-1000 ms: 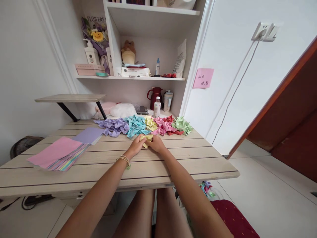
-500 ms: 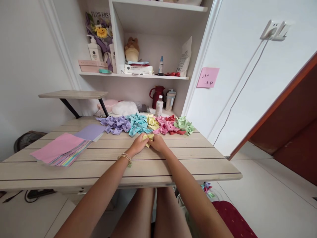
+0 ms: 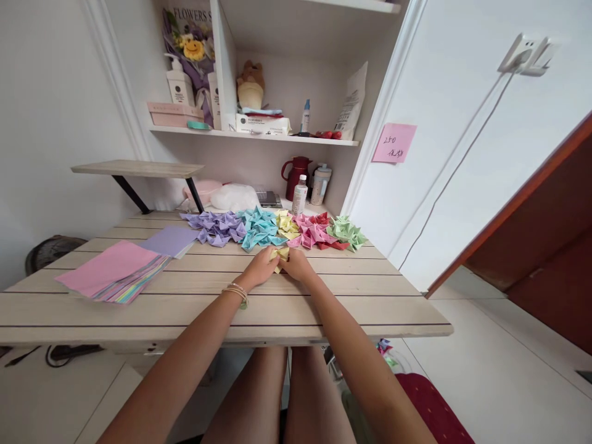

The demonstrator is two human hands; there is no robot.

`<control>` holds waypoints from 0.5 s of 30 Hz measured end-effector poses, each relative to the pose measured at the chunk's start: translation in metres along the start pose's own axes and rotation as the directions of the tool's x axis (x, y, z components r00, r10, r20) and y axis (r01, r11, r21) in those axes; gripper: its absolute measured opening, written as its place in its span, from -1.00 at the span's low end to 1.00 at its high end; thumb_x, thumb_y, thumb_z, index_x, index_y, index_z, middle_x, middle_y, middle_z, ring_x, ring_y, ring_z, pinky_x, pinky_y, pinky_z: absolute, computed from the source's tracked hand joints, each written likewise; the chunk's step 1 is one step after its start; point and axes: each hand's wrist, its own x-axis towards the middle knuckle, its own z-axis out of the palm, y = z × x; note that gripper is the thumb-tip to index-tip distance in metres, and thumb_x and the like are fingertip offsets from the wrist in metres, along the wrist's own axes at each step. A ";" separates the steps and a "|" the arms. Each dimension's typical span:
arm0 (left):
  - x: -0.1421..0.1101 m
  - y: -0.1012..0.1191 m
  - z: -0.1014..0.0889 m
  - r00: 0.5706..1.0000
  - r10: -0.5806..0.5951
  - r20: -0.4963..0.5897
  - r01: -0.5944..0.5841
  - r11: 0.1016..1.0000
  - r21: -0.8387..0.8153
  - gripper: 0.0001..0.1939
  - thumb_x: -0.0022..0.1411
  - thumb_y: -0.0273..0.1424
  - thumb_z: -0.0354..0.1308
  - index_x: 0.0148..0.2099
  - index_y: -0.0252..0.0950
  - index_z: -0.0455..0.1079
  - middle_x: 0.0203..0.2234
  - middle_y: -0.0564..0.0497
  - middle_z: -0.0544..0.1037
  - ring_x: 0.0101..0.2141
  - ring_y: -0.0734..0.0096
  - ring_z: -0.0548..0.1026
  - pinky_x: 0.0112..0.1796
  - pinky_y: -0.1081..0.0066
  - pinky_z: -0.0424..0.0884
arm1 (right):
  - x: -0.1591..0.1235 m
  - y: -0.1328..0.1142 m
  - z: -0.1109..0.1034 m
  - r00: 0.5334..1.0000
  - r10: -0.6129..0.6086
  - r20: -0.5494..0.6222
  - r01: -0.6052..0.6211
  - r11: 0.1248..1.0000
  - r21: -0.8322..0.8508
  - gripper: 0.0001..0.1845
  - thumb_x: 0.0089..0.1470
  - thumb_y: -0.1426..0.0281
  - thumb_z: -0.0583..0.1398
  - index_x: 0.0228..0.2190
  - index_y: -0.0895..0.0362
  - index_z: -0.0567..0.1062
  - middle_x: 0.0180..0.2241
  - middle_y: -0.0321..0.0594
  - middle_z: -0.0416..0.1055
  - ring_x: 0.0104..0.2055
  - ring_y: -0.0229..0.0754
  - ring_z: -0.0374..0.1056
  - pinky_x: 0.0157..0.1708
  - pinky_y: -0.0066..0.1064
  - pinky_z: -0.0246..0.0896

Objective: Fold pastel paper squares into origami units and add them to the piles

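Between both hands is a small folded piece of yellow paper, partly covered by the fingers. My left hand is closed on its left side, with bracelets around the wrist. My right hand grips the same paper from the right. Just beyond the hands lie folded paper pieces in colour groups: purple, blue, yellow, pink, red and green.
A stack of coloured paper sheets lies at the left of the wooden table, by purple sheets. Behind the folded pieces stand a bottle, a red jug and a tumbler. A small raised shelf stands at back left.
The camera view has shifted slightly. Both hands stay closed on the yellow paper, which sits at a slightly different angle between the fingers.
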 end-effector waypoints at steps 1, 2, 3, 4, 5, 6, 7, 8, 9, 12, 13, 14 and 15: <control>0.000 -0.001 0.000 1.000 -0.004 0.002 0.004 1.000 0.001 -0.86 0.15 -0.38 0.07 -0.23 -0.25 0.39 -0.33 -0.05 0.51 -0.24 0.20 0.44 -0.07 0.27 0.29 | 0.000 0.000 0.000 1.000 0.002 0.001 -0.002 1.000 0.003 -0.86 -0.03 0.37 0.17 -0.44 0.18 0.49 -0.45 -0.18 0.47 -0.43 -0.19 0.27 -0.43 -0.44 0.07; 0.000 -0.002 0.001 1.000 -0.011 0.001 0.011 1.000 -0.004 -0.86 0.15 -0.36 0.07 -0.23 -0.26 0.39 -0.33 -0.05 0.51 -0.24 0.20 0.44 -0.07 0.27 0.29 | 0.000 -0.001 -0.001 1.000 0.005 0.004 -0.005 1.000 0.009 -0.86 -0.03 0.36 0.17 -0.46 0.18 0.49 -0.47 -0.19 0.46 -0.45 -0.20 0.26 -0.44 -0.44 0.06; 0.000 -0.003 0.001 1.000 -0.022 -0.004 0.022 1.000 -0.017 -0.85 0.16 -0.34 0.07 -0.23 -0.26 0.39 -0.33 -0.04 0.51 -0.24 0.20 0.43 -0.08 0.27 0.29 | -0.001 -0.001 -0.002 1.000 0.009 0.007 -0.009 1.000 0.018 -0.85 -0.04 0.35 0.18 -0.47 0.18 0.49 -0.49 -0.20 0.45 -0.46 -0.21 0.26 -0.45 -0.44 0.06; 0.001 -0.005 0.001 0.999 -0.035 -0.009 0.035 0.999 -0.033 -0.83 0.17 -0.32 0.06 -0.23 -0.26 0.38 -0.33 -0.04 0.51 -0.24 0.21 0.43 -0.08 0.27 0.29 | -0.001 -0.002 -0.002 1.000 0.013 0.010 -0.013 0.999 0.035 -0.84 -0.04 0.34 0.18 -0.48 0.18 0.49 -0.51 -0.21 0.45 -0.47 -0.21 0.26 -0.45 -0.44 0.07; 0.001 -0.007 0.002 0.999 -0.048 -0.014 0.047 0.997 -0.053 -0.82 0.19 -0.30 0.04 -0.22 -0.27 0.38 -0.32 -0.04 0.51 -0.23 0.22 0.43 -0.09 0.28 0.29 | -0.001 -0.002 -0.003 1.000 0.014 0.015 -0.015 0.998 0.063 -0.84 -0.05 0.33 0.19 -0.46 0.18 0.50 -0.51 -0.22 0.45 -0.47 -0.22 0.27 -0.45 -0.44 0.08; 0.002 -0.009 0.002 0.998 -0.060 -0.020 0.058 0.996 -0.072 -0.80 0.21 -0.29 0.02 -0.21 -0.27 0.38 -0.31 -0.04 0.51 -0.22 0.22 0.43 -0.09 0.28 0.28 | -0.002 -0.003 -0.003 1.000 0.016 0.019 -0.018 0.994 0.104 -0.82 -0.06 0.32 0.21 -0.43 0.18 0.52 -0.49 -0.23 0.46 -0.46 -0.22 0.29 -0.44 -0.44 0.10; 0.002 -0.011 0.003 0.997 -0.071 -0.031 0.068 0.994 -0.089 -0.79 0.22 -0.29 0.00 -0.20 -0.28 0.37 -0.29 -0.05 0.50 -0.21 0.23 0.43 -0.09 0.28 0.28 | -0.002 -0.004 -0.004 0.999 0.023 0.022 -0.026 0.988 0.153 -0.79 -0.08 0.31 0.22 -0.39 0.18 0.53 -0.46 -0.23 0.47 -0.44 -0.21 0.32 -0.42 -0.43 0.13; 0.003 -0.013 0.003 0.995 -0.083 -0.048 0.078 0.991 -0.105 -0.79 0.23 -0.30 -0.01 -0.18 -0.28 0.36 -0.28 -0.05 0.50 -0.21 0.24 0.43 -0.09 0.28 0.28 | -0.002 -0.004 -0.004 0.999 0.034 0.024 -0.039 0.978 0.207 -0.75 -0.10 0.29 0.24 -0.35 0.17 0.54 -0.43 -0.23 0.49 -0.41 -0.20 0.34 -0.40 -0.43 0.16; 0.004 -0.016 0.003 0.992 -0.100 -0.071 0.090 0.988 -0.122 -0.80 0.23 -0.31 0.00 -0.17 -0.28 0.35 -0.28 -0.05 0.49 -0.21 0.25 0.43 -0.09 0.29 0.29 | -0.003 -0.004 -0.003 0.998 0.049 0.030 -0.055 0.964 0.260 -0.71 -0.11 0.28 0.25 -0.31 0.16 0.54 -0.39 -0.23 0.50 -0.38 -0.20 0.36 -0.38 -0.43 0.19; 0.007 -0.023 0.005 0.976 -0.181 -0.122 0.156 0.969 -0.193 -0.79 0.19 -0.29 0.08 -0.17 -0.29 0.29 -0.31 -0.02 0.45 -0.26 0.29 0.43 -0.15 0.31 0.32 | -0.001 -0.005 -0.003 0.993 0.104 0.052 -0.116 0.908 0.404 -0.68 -0.10 0.26 0.23 -0.27 0.16 0.54 -0.35 -0.22 0.51 -0.35 -0.19 0.39 -0.37 -0.42 0.23; 0.008 -0.025 0.006 0.969 -0.213 -0.130 0.181 0.959 -0.218 -0.77 0.17 -0.27 0.10 -0.17 -0.29 0.27 -0.33 -0.02 0.45 -0.28 0.31 0.43 -0.17 0.31 0.34 | -0.001 -0.005 -0.003 0.991 0.119 0.053 -0.130 0.886 0.445 -0.68 -0.08 0.27 0.22 -0.27 0.17 0.54 -0.35 -0.22 0.51 -0.34 -0.19 0.39 -0.37 -0.42 0.24; 0.009 -0.027 0.007 0.961 -0.240 -0.138 0.202 0.949 -0.242 -0.74 0.16 -0.26 0.13 -0.16 -0.29 0.26 -0.34 -0.01 0.44 -0.30 0.31 0.44 -0.19 0.31 0.35 | 0.000 -0.006 -0.003 0.990 0.134 0.050 -0.141 0.864 0.484 -0.68 -0.06 0.27 0.20 -0.26 0.18 0.54 -0.34 -0.20 0.51 -0.34 -0.19 0.39 -0.37 -0.42 0.24; 0.010 -0.028 0.008 0.954 -0.259 -0.151 0.213 0.940 -0.267 -0.71 0.14 -0.25 0.15 -0.15 -0.29 0.24 -0.35 -0.01 0.44 -0.31 0.32 0.44 -0.21 0.31 0.36 | 0.001 -0.007 -0.003 0.988 0.150 0.044 -0.151 0.842 0.517 -0.67 -0.05 0.26 0.19 -0.26 0.18 0.53 -0.34 -0.19 0.51 -0.34 -0.19 0.39 -0.37 -0.43 0.24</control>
